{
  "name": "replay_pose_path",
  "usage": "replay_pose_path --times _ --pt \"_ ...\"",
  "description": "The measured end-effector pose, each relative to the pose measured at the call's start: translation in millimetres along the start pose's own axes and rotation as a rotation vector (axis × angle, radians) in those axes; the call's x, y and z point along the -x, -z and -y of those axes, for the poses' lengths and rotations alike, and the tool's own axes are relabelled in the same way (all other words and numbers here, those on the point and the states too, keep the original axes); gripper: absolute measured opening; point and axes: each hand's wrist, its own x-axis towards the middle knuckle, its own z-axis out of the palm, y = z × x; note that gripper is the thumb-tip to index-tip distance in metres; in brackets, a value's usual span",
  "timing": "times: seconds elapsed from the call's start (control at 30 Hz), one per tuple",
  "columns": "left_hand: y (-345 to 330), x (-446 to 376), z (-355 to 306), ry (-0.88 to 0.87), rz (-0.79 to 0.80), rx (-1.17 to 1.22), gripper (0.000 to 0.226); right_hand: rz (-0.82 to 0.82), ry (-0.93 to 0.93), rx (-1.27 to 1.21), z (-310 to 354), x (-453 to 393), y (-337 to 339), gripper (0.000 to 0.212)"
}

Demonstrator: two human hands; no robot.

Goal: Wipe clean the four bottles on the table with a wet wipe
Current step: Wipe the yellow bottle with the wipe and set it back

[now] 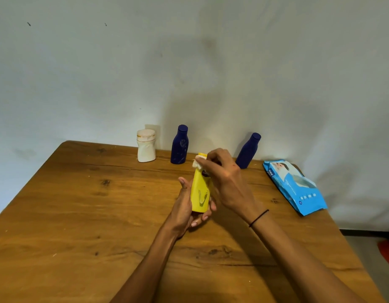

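Yellow bottle (200,192): held upright above the middle of the counter, its base clear of the wood, a dark mark showing near its neck and a faint grey print on its front.
Wet wipe (197,161): a small white wad pressed against the top of the yellow bottle, bunched under the fingers of the right hand.
Left hand (184,208): its grip is wrapped round the lower half of the yellow bottle, thumb up the left side, fingertips showing under and to the right of the base.
Right hand (224,176): comes in from the right and covers the bottle's upper right side; its grip pinches the wet wipe at the cap. A thin black band (258,218) sits on this wrist.
White bottle (146,145): stands upright at the far edge of the counter, furthest left, with a pale cap ringed in gold.
Left blue bottle (180,145): upright just to the right of the white bottle, apart from it, with pale scuffs on its front.
Right blue bottle (247,151): at the far edge beyond the right hand, leaning to the right in this wide view.
Wipes pack (295,186): a blue packet lying flat near the right edge of the counter, well apart from the bottles.
Counter (79,215): brown wood with dark knots, its far edge against a pale wall (189,62).
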Motion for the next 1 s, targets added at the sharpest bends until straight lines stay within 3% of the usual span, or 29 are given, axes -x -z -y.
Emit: replay_pose_path --times 0.2,0.37,0.47,0.6,0.8,1.0 --pt "1.4 -1.0 1.0 0.019 -0.010 0.011 0.096 -0.008 -0.038 -0.006 1.3 -6.5 1.1 0.043" --pt "-0.6 1.2 -2.2 0.001 -0.061 0.112 0.087 0.159 0.032 -0.038 13.2 19.1 -2.5 0.043" --pt "2.1 -0.5 -2.5 0.021 -0.079 0.172 0.098 0.223 0.083 -0.091 19.9 35.0 -4.7 0.046" --pt "1.7 1.7 -3.0 0.033 -0.071 0.194 0.096 0.182 0.109 -0.024 11.0 29.6 -4.2 0.046" --pt "3.4 2.6 -4.4 0.056 -0.007 0.223 0.085 -0.015 -0.066 -0.071 -6.1 -11.7 -2.0 0.029" --pt "9.2 1.6 -6.5 0.031 -0.065 0.363 0.084 0.120 -0.019 -0.155 17.7 12.1 -10.3 0.030"
